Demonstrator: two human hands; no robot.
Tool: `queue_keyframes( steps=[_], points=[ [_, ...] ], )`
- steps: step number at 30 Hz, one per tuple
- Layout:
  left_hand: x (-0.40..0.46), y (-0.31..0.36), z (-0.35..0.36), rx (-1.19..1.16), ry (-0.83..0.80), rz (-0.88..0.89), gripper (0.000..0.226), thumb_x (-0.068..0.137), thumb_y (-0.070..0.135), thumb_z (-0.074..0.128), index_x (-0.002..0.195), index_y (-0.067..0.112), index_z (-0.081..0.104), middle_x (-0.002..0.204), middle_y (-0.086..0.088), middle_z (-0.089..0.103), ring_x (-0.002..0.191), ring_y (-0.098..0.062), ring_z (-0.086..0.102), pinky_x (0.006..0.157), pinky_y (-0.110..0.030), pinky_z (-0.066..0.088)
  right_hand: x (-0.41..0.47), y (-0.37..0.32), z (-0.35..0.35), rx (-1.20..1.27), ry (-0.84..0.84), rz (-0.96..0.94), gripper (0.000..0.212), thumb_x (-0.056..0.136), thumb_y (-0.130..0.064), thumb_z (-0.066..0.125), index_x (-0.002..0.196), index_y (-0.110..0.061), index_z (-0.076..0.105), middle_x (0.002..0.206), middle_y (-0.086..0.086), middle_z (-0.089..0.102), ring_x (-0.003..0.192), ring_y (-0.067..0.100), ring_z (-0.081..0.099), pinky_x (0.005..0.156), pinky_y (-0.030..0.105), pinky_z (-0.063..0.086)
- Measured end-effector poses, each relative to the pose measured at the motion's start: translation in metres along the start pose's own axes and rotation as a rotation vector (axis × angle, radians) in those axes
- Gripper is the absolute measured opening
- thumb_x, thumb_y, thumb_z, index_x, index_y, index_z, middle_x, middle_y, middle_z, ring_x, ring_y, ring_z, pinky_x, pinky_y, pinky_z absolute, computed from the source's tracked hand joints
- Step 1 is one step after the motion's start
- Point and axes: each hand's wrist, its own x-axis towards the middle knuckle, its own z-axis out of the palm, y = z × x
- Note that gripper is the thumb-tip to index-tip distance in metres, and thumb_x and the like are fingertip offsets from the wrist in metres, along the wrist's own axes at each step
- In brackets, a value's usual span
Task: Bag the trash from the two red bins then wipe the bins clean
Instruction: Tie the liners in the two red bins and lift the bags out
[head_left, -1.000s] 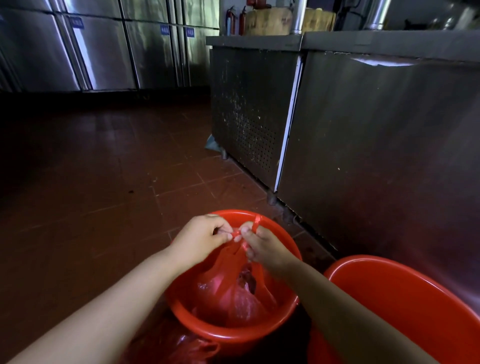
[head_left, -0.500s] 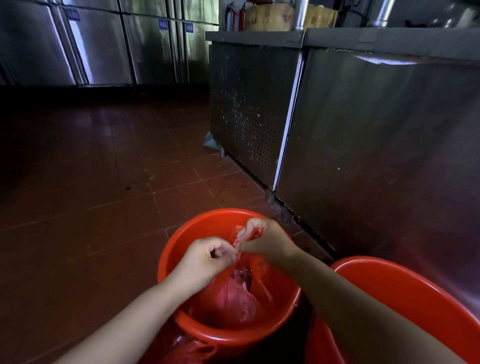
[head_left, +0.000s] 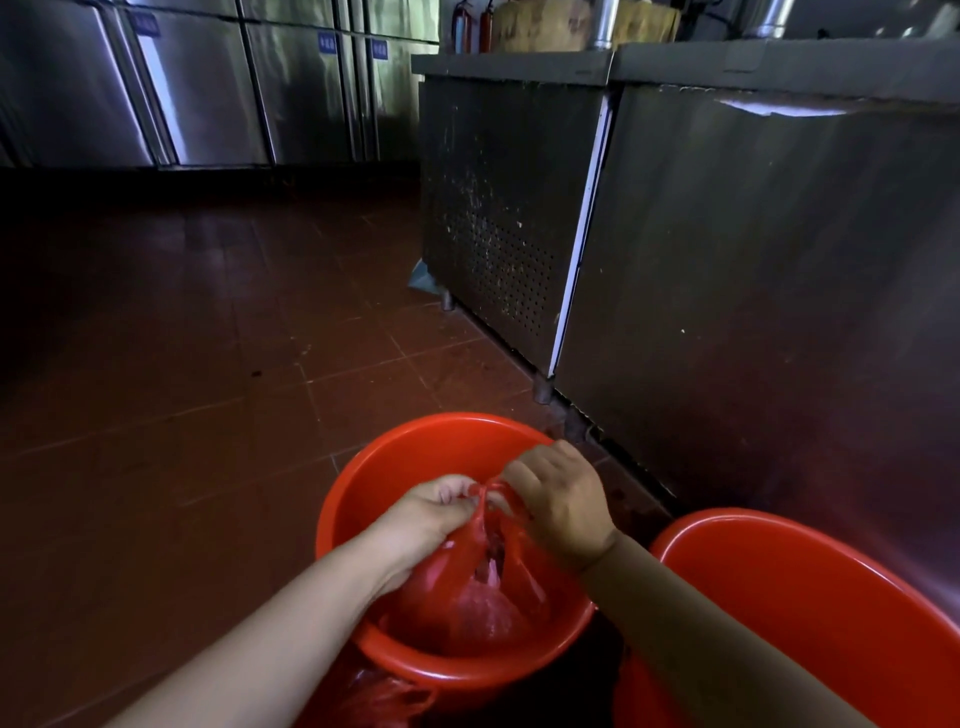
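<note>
Red thin plastic bag (head_left: 467, 597) crinkled inside one of two round glossy bins (head_left: 395, 467), left hand (head_left: 431, 512) and right hand (head_left: 563, 501) pinching its twisted handles, second bin (head_left: 810, 587) just right.

Floor (head_left: 218, 364): dark red-brown tile, visible grout lines. Two red bins stand on it. Smaller bin (head_left: 415, 457) at 6 o'clock; larger bin (head_left: 810, 597) at 4 o'clock, just beside it. Steel cabinet (head_left: 753, 291) stands on short legs from 1 to 3 o'clock. Tall steel units (head_left: 197, 88) at 11 o'clock.
</note>
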Motion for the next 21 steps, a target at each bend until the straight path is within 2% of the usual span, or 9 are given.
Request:
queue_keyframes(
  steps=[4, 6, 8, 10, 12, 15, 17, 19, 21],
  points=[
    [0.000, 0.005, 0.000, 0.034, 0.159, 0.078, 0.022, 0.092, 0.007, 0.054, 0.072, 0.015, 0.057, 0.051, 0.006, 0.052, 0.044, -0.005, 0.043, 0.042, -0.018, 0.035, -0.001, 0.003, 0.000, -0.025, -0.069, 0.004, 0.039, 0.091, -0.040, 0.045, 0.061, -0.017, 0.054, 0.058, 0.000, 0.051, 0.052, 0.021, 0.049, 0.051, 0.031, 0.034],
    [0.002, 0.009, -0.006, 0.453, 0.349, 0.252, 0.026, 0.090, 0.014, 0.055, 0.064, 0.016, 0.053, 0.053, 0.005, 0.051, 0.050, -0.011, 0.046, 0.048, -0.026, 0.037, 0.001, 0.002, 0.000, 0.022, -0.126, 0.012, 0.034, 0.091, -0.038, 0.046, 0.065, -0.018, 0.057, 0.057, -0.001, 0.052, 0.051, 0.020, 0.050, 0.049, 0.028, 0.035],
    [0.002, 0.011, -0.024, 1.157, 0.575, 0.487, 0.025, 0.084, 0.025, 0.049, 0.061, 0.016, 0.049, 0.057, 0.000, 0.056, 0.058, -0.020, 0.055, 0.052, -0.029, 0.041, -0.006, 0.005, 0.000, 0.072, -0.176, 0.053, 0.028, 0.088, -0.036, 0.049, 0.066, -0.020, 0.055, 0.055, -0.002, 0.055, 0.048, 0.019, 0.051, 0.046, 0.024, 0.035],
    [-0.002, 0.013, -0.053, 1.567, 0.582, 0.591, 0.027, 0.074, 0.031, 0.041, 0.055, 0.015, 0.053, 0.054, -0.003, 0.059, 0.054, -0.026, 0.059, 0.051, -0.028, 0.045, -0.021, 0.015, -0.002, 0.096, -0.309, 0.129, 0.028, 0.085, -0.034, 0.053, 0.062, -0.018, 0.058, 0.054, 0.000, 0.059, 0.048, 0.021, 0.055, 0.046, 0.022, 0.038],
    [-0.007, 0.003, -0.086, 1.732, 0.557, 0.541, 0.028, 0.070, 0.030, 0.046, 0.051, 0.013, 0.057, 0.049, -0.006, 0.058, 0.047, -0.027, 0.059, 0.054, -0.032, 0.049, -0.041, 0.027, -0.006, 0.060, -0.583, 0.227, 0.023, 0.086, -0.030, 0.051, 0.076, -0.018, 0.068, 0.072, 0.000, 0.068, 0.067, 0.023, 0.064, 0.058, 0.026, 0.043],
    [-0.013, -0.014, -0.108, 1.767, 0.541, 0.268, 0.018, 0.063, 0.020, 0.076, 0.056, 0.011, 0.062, 0.054, -0.010, 0.063, 0.051, -0.030, 0.062, 0.055, -0.031, 0.048, -0.061, 0.033, -0.006, 0.015, -0.814, 0.334, 0.027, 0.095, -0.033, 0.042, 0.104, -0.026, 0.067, 0.094, -0.005, 0.069, 0.087, 0.017, 0.063, 0.074, 0.027, 0.045],
    [-0.012, -0.019, -0.108, 1.685, 0.552, 0.064, 0.014, 0.079, 0.029, 0.064, 0.077, 0.015, 0.066, 0.076, -0.006, 0.069, 0.073, -0.029, 0.066, 0.062, -0.030, 0.047, -0.058, 0.029, -0.001, 0.013, -0.851, 0.424, 0.025, 0.097, -0.035, 0.043, 0.101, -0.026, 0.066, 0.091, -0.006, 0.067, 0.083, 0.015, 0.062, 0.068, 0.025, 0.042],
    [-0.008, -0.019, -0.106, 1.394, 0.713, 0.113, 0.015, 0.088, 0.032, 0.052, 0.087, 0.022, 0.064, 0.085, -0.004, 0.069, 0.082, -0.028, 0.065, 0.065, -0.032, 0.046, -0.049, 0.027, 0.005, 0.199, -0.759, 0.680, 0.026, 0.096, -0.039, 0.047, 0.081, -0.025, 0.064, 0.073, -0.007, 0.059, 0.069, 0.013, 0.055, 0.061, 0.025, 0.036],
    [-0.001, -0.011, -0.089, 0.866, 0.786, 0.210, 0.013, 0.091, 0.025, 0.052, 0.085, 0.024, 0.063, 0.079, -0.002, 0.068, 0.075, -0.023, 0.063, 0.065, -0.030, 0.046, -0.036, 0.022, 0.009, 0.590, -0.531, 1.011, 0.038, 0.095, -0.039, 0.049, 0.061, -0.024, 0.055, 0.059, -0.008, 0.052, 0.058, 0.009, 0.049, 0.060, 0.028, 0.037]
  ],
)
